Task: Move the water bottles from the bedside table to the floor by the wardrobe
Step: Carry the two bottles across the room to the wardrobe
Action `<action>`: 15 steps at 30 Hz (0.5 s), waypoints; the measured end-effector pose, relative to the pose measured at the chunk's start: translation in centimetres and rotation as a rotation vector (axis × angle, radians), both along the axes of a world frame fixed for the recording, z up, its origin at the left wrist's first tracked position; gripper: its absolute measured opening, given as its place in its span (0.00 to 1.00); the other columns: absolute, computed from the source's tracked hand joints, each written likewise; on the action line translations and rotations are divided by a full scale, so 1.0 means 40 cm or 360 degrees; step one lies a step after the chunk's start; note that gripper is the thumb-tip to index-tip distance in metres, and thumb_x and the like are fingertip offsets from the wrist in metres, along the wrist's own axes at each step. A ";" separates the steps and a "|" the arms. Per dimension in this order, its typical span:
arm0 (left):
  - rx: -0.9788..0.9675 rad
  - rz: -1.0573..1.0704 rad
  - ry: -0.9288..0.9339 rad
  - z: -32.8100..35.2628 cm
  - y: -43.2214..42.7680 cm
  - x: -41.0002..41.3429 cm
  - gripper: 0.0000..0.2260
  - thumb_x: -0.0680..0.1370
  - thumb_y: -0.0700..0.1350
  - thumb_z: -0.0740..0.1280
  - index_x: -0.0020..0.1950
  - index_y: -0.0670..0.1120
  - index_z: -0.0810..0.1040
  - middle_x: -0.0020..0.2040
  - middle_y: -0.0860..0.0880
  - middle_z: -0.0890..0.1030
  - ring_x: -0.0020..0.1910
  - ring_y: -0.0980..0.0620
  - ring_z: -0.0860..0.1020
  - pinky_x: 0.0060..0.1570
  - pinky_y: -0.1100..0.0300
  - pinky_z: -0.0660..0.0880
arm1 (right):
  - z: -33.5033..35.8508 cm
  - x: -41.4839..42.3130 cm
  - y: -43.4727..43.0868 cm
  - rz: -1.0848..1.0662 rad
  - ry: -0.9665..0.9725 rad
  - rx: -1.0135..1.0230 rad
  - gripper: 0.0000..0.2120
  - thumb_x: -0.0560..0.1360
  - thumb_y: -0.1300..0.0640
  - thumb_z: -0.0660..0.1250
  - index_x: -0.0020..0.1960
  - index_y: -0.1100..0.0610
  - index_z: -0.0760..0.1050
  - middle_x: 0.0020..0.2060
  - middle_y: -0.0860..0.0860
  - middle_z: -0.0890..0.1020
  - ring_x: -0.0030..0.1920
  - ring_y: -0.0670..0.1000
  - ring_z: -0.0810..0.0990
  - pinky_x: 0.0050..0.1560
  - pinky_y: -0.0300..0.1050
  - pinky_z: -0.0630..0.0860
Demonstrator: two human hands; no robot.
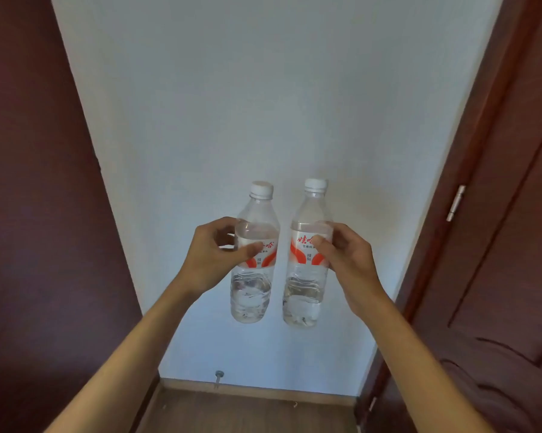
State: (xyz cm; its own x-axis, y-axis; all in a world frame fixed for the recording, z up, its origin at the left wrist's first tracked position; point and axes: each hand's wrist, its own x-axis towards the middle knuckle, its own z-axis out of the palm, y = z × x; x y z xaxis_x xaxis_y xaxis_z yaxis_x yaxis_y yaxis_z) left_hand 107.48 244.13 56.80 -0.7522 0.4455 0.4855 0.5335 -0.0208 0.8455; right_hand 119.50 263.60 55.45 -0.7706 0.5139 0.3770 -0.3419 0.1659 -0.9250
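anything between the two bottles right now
Nothing. In the head view only a narrow strip of white wall shows between the left bottle and the right bottle; they do not touch.

Both bare forearms reach up from lower edge of view, converging forward. At mid-height, left hand [210,254] wraps left bottle [253,287] at label, thumb in front. Level with it, mirrored, right hand [346,257] grips right bottle [304,285], thumb across label.
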 end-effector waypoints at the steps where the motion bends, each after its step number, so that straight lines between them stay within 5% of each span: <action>1: -0.0004 0.0057 -0.0002 -0.003 -0.008 -0.011 0.12 0.69 0.38 0.77 0.51 0.44 0.81 0.47 0.49 0.85 0.44 0.51 0.83 0.42 0.66 0.79 | -0.002 -0.031 0.004 0.0054 -0.0018 -0.0002 0.19 0.66 0.46 0.75 0.54 0.52 0.80 0.51 0.52 0.85 0.55 0.56 0.84 0.60 0.60 0.79; 9: 0.0049 0.0492 -0.0036 -0.036 -0.083 -0.044 0.13 0.69 0.38 0.77 0.52 0.42 0.81 0.47 0.47 0.85 0.46 0.48 0.85 0.46 0.56 0.82 | -0.023 -0.242 0.007 0.0531 -0.0091 0.0093 0.09 0.74 0.56 0.74 0.54 0.52 0.79 0.51 0.50 0.85 0.53 0.52 0.84 0.59 0.57 0.80; 15: 0.0164 0.0761 -0.0082 -0.060 -0.157 0.000 0.15 0.67 0.43 0.76 0.52 0.41 0.81 0.45 0.47 0.86 0.44 0.50 0.85 0.43 0.62 0.80 | -0.048 -0.342 -0.053 0.0866 -0.0058 0.0190 0.13 0.72 0.55 0.75 0.55 0.55 0.79 0.48 0.48 0.85 0.50 0.46 0.84 0.51 0.44 0.81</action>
State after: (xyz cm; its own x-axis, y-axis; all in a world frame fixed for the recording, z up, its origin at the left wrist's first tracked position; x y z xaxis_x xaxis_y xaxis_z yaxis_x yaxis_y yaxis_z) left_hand 107.48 237.86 54.40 -0.8850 -0.0037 0.4656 0.4611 0.1314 0.8776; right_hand 105.81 261.49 53.53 -0.9264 -0.0062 0.3764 -0.3757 0.0785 -0.9234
